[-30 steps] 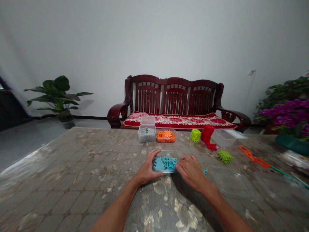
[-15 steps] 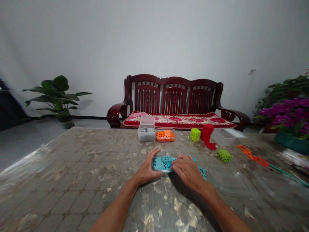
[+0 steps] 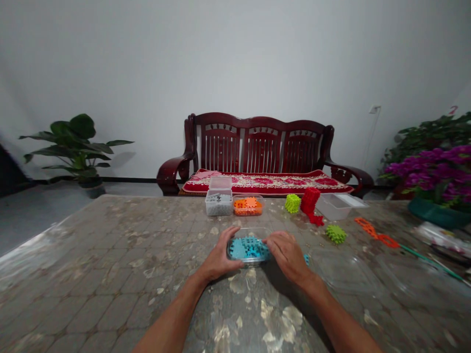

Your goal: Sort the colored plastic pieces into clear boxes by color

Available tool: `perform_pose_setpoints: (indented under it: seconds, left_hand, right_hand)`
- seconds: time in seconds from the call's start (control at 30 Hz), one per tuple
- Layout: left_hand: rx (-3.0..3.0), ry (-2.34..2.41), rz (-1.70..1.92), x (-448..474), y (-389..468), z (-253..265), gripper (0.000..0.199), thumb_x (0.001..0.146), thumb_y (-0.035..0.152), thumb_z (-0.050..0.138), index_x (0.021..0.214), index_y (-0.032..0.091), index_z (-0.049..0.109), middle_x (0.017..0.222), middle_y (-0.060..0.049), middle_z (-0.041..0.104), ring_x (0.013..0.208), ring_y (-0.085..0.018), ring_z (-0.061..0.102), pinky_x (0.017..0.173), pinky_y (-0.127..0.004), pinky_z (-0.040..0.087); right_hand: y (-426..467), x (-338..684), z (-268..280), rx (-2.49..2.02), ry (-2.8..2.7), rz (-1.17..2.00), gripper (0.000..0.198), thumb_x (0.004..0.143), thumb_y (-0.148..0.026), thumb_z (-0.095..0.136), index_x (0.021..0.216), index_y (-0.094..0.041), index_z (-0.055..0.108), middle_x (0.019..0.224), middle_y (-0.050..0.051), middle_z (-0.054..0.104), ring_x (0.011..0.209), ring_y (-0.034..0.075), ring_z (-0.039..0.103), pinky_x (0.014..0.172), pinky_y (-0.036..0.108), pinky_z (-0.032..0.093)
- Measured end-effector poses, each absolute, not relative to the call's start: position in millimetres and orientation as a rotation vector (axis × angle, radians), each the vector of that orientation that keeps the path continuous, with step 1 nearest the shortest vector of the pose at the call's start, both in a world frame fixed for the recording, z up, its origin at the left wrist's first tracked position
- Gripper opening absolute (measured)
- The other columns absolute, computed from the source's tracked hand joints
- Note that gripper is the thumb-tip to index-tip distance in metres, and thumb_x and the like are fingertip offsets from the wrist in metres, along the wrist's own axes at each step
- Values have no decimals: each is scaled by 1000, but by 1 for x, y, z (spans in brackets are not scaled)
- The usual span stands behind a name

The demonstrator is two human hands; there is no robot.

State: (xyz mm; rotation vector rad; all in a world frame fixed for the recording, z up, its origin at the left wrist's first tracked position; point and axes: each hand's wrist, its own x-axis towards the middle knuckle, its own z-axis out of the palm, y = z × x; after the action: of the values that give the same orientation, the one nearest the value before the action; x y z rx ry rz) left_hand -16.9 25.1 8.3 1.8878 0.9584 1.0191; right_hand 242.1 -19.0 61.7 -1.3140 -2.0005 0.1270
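Observation:
A clear plastic container point(image 3: 253, 264) of light-blue, toothed interlocking pieces point(image 3: 248, 248) stands on the table in front of me. My left hand point(image 3: 220, 257) clasps its left side, thumb along the near wall and fingers round the far corner. At the right end my right hand point(image 3: 287, 255) curves over the rim, fingers drawn together and tips by the blue pieces. Whatever those fingers may pinch is hidden. One blue piece point(image 3: 306, 259) shows on the table just beyond the right hand's outer side.
Behind stand a box of grey pieces point(image 3: 219, 204) and a tub of orange pieces point(image 3: 248, 206). Farther right are a green block point(image 3: 292, 203), a red stack point(image 3: 310, 200), a green ball-like shape point(image 3: 336, 234), an orange chain point(image 3: 377, 235) and a clear lid point(image 3: 344, 272).
My right hand has drawn back a little toward the container's right end, uncovering more blue pieces. Less blue shows beside that hand on the table. The view has shifted slightly.

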Motion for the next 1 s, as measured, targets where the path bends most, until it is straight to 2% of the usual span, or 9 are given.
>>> perform_pose_setpoints:
  seconds: [0.13,0.23,0.33,0.43,0.57,0.77,1.0]
  left_hand:
    - [1871,977,1034,-18,25,9,97,65,24,83,152,25,41,158,-13,40,143,-38,43,122,-58,35]
    - [1864,976,1030,-19,26,10,97,65,25,82,152,24,40,158,-14,38,144,-38,42,122,-58,34]
    - [1864,975,1010,-20,26,10,98,64,27,82,152,23,39,159,-15,36,144,-38,42,121,-59,35]
    - [1862,978,999,-19,26,11,98,65,27,82,152,23,39,159,-15,36,144,-38,42,121,-58,35]
    - [1862,977,1002,-19,25,12,98,64,26,82,152,22,39,159,-15,36,144,-38,41,122,-58,34]
    - [1850,988,1001,-19,23,13,99,63,20,80,153,24,39,159,-13,38,144,-36,43,121,-56,35]
    - [1849,985,1010,-18,24,13,99,62,21,81,152,23,40,159,-14,38,143,-38,43,121,-58,36]
  right_hand:
    - [-2,289,57,-1451,-1570,218,42,99,-47,43,103,-22,77,102,11,79,99,28,71,91,42,53]
    - [5,316,47,-1546,-1493,255,38,89,-46,51,102,-20,77,102,12,80,96,30,73,89,45,55]
    - [2,319,42,-1657,-1638,264,38,81,-42,60,108,-20,77,112,12,78,104,30,71,97,46,52]
    - [-6,310,48,-1735,-1847,223,50,76,-39,69,121,-19,75,125,12,74,116,31,66,105,47,47]
    - [-14,300,61,-1823,-1976,142,58,75,-36,73,130,-20,71,131,12,72,122,35,62,107,49,44]
    - [-16,298,64,-1870,-1968,65,54,78,-33,70,130,-19,71,128,12,73,121,35,62,107,48,44]
    - [-13,299,60,-1792,-1847,131,54,79,-32,67,131,-18,69,124,12,74,117,31,65,106,45,46]
